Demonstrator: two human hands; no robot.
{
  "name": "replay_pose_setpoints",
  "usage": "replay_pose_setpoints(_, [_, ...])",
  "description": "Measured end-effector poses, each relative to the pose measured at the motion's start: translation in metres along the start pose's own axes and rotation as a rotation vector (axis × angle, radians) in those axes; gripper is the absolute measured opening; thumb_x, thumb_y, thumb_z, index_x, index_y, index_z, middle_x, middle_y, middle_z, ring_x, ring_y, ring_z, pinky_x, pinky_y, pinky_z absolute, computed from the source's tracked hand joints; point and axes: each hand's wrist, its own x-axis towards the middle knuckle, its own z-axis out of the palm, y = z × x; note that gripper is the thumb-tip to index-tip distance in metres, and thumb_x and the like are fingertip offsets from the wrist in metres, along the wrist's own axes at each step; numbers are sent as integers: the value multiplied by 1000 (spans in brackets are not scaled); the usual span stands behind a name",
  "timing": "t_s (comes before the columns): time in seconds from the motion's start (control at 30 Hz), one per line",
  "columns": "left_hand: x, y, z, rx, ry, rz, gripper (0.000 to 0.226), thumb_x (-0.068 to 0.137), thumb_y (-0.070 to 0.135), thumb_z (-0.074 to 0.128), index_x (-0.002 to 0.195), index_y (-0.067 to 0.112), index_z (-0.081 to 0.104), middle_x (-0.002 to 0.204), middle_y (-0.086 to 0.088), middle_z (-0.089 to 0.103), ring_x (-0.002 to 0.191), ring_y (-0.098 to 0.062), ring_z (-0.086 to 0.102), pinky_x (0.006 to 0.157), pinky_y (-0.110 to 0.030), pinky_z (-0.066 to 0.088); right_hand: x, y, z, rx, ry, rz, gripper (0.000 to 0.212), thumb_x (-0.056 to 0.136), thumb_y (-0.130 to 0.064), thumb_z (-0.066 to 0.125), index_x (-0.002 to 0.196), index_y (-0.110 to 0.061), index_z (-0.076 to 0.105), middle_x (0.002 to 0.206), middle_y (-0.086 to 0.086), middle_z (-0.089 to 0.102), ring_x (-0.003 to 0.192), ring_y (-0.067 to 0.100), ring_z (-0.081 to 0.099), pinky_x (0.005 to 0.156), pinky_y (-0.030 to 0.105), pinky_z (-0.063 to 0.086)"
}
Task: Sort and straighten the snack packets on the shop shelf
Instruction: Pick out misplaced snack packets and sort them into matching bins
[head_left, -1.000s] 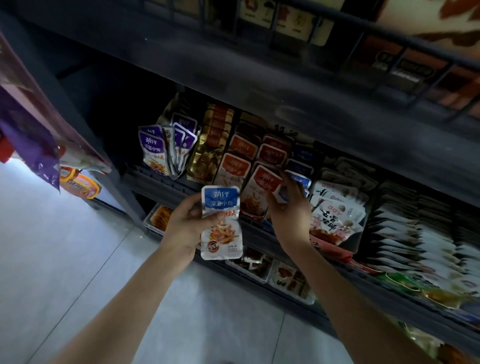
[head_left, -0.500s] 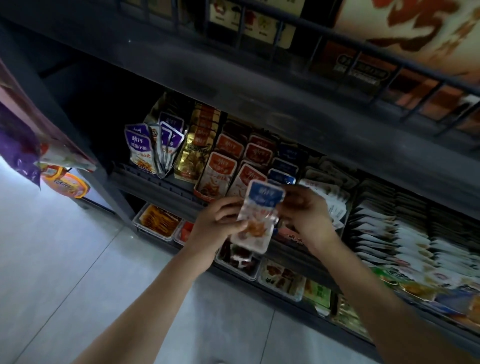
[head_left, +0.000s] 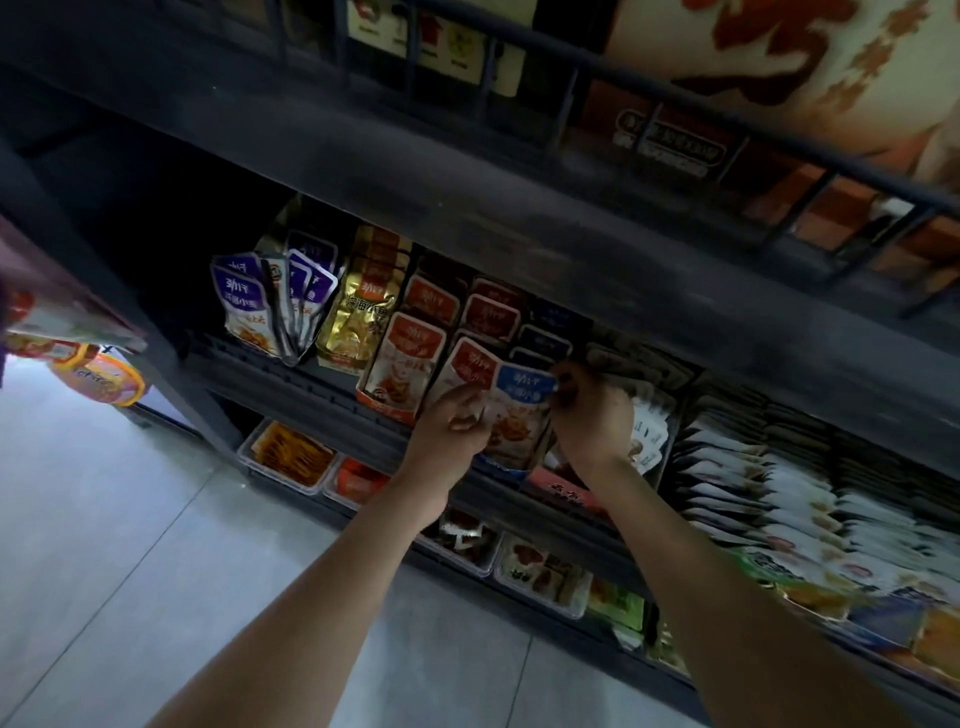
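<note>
Grip: L hand (head_left: 451, 427), R hand (head_left: 590, 415) pinch blue pkt (head_left: 519, 418).

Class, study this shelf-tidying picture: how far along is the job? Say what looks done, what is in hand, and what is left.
Done: the red packets stand in fairly neat rows. In hand: the left hand and right hand both hold a blue packet at the front of the blue row. Left: the purple packets lean and fan apart, so they probably need straightening.
</note>
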Motion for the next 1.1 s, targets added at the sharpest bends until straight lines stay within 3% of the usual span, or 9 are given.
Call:
replay_pose_setpoints(0.13, [16, 2, 7, -7, 12, -30, 51, 87, -12, 45, 107, 33, 59, 96, 16, 57, 88, -5, 58, 77, -22, 51, -5, 6, 1, -129, -30, -90, 14, 82, -14, 58, 81, -11, 72, 78, 14, 71, 70, 32, 64, 52, 21, 26])
replay_pose_setpoints(0.3, [22, 5, 15, 159, -14, -57, 59, 89, -6, 40, 68, 44, 64, 70, 28, 64, 74, 5, 57, 66, -22, 48, 1, 16, 2, -174, -150, -121, 25, 89, -19, 52, 107, -20, 68, 106, 8, 70, 98, 29, 63, 66, 26, 38])
replay_pose_setpoints(0.47, [20, 13, 15, 212, 31, -33, 50, 88, -10, 43, 83, 38, 58, 82, 20, 55, 77, -2, 53, 84, -36, 49, -12, 12, -9, -69, -172, -195, 35, 88, -16, 54, 122, -23, 61, 117, 10, 67, 102, 30, 62, 75, 30, 47])
replay_pose_setpoints(0.6, [-7, 25, 14, 146, 25, 20, 44, 87, -13, 42, 88, 25, 63, 66, 20, 64, 65, -6, 56, 64, -25, 45, -42, 8, -33, 114, -120, -160, 29, 86, -11, 56, 112, -19, 66, 101, 7, 72, 88, 23, 68, 69, 20, 42])
replay_pose_setpoints(0.7, [-39, 28, 17, 115, 22, 45, 38, 88, -9, 47, 82, 26, 61, 81, 8, 65, 78, -7, 59, 67, -24, 45, -78, 11, -63, 209, -113, -179, 25, 84, -6, 59, 106, -13, 69, 95, 7, 72, 84, 23, 68, 68, 25, 52])
replay_pose_setpoints(0.77, [-65, 27, 20, 141, 34, 42, 31, 89, -4, 50, 85, 25, 62, 92, 3, 63, 87, -12, 59, 68, -23, 48, -106, 18, -84, 227, -126, -106, 24, 85, -8, 60, 107, -14, 69, 101, 6, 71, 86, 23, 67, 71, 31, 56])
replay_pose_setpoints(0.83, [-95, 24, 27, 227, -17, 76, 27, 90, 3, 51, 86, 26, 63, 90, 3, 65, 82, -11, 62, 64, -20, 48, -136, 32, -104, 225, -150, -3, 26, 88, -10, 59, 112, -15, 67, 108, 6, 69, 92, 22, 66, 77, 32, 56])
replay_pose_setpoints(1.0, [-157, 20, 64, 381, -175, 102, 22, 93, 13, 52, 83, 28, 64, 78, 2, 68, 71, -12, 63, 64, -25, 50, -205, 86, -158, 204, -216, 219, 28, 89, -15, 55, 116, -20, 65, 118, 1, 65, 100, 20, 63, 77, 20, 44])
replay_pose_setpoints(1.1, [-182, 19, 105, 445, -274, 97, 19, 94, 15, 51, 85, 27, 63, 81, 1, 67, 69, -8, 62, 55, -14, 47, -237, 128, -195, 165, -199, 342, 29, 88, -13, 56, 115, -20, 64, 119, 1, 63, 98, 20, 63, 74, 19, 41])
